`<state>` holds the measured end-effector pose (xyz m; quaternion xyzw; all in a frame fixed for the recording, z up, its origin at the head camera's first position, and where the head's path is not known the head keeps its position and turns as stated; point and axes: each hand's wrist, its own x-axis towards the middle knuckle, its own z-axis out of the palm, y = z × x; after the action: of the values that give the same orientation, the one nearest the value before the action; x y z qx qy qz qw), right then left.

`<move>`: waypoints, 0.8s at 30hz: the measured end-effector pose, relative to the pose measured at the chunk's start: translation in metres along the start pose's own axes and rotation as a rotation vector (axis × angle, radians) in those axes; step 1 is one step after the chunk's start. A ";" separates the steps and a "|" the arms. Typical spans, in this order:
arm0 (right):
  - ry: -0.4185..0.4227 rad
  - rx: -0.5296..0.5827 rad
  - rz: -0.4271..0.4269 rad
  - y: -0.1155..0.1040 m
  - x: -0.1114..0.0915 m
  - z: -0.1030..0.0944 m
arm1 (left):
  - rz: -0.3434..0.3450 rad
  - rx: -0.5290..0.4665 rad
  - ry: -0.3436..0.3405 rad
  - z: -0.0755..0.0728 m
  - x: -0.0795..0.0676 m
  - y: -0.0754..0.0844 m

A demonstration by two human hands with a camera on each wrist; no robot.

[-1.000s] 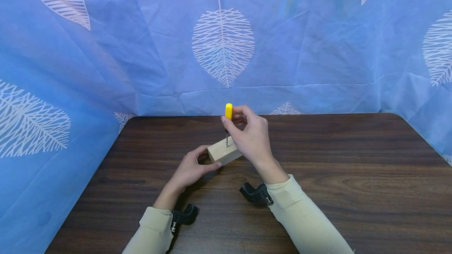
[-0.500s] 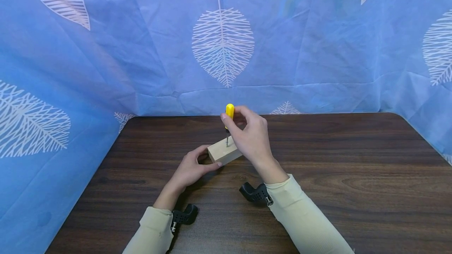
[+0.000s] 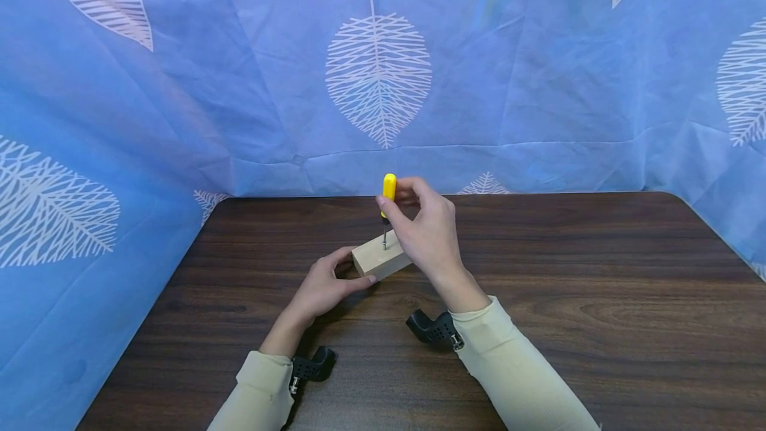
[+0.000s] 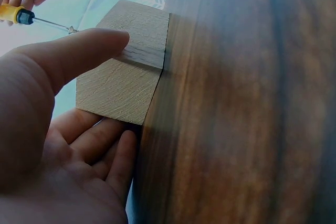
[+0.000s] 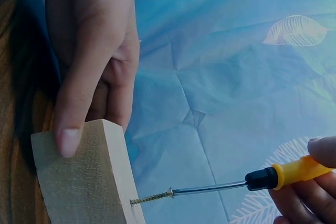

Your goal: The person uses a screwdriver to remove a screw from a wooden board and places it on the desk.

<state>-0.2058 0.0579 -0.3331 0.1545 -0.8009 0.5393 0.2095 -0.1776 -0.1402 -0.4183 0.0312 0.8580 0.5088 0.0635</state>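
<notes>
A pale wooden block (image 3: 378,260) lies on the dark table. My left hand (image 3: 323,287) grips its near-left end, thumb along the near side and fingers behind, as the left wrist view also shows. A brass-coloured screw (image 5: 152,199) stands in the block's top face, much of its thread exposed. The screwdriver (image 3: 389,191) has a yellow handle with a black collar, and its steel shaft (image 5: 210,188) meets the screw head. My right hand (image 3: 427,235) pinches the handle between thumb and fingers, holding the tool nearly upright. That hand hides the block's right end in the head view.
The brown wood-grain table (image 3: 568,285) stretches out on both sides of the hands. Behind and to the left hangs a blue cloth (image 3: 269,85) with white leaf prints. Black wrist-worn devices (image 3: 432,328) stick out below both forearms, close over the table.
The screwdriver handle has tilted very slightly and my right thumb and fingers have shifted a little on it. The block, the screw and my left hand look unchanged.
</notes>
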 end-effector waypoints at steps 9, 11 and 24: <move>-0.011 -0.006 0.020 -0.001 -0.001 0.000 | 0.003 -0.007 -0.002 0.001 0.001 -0.001; -0.025 0.000 0.029 -0.001 -0.001 -0.001 | -0.001 -0.006 -0.003 0.001 0.000 0.000; -0.015 -0.011 -0.013 -0.001 0.000 0.000 | -0.010 0.001 0.004 0.001 0.000 0.001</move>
<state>-0.2060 0.0573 -0.3325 0.1625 -0.8043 0.5324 0.2079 -0.1773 -0.1386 -0.4184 0.0260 0.8586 0.5079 0.0645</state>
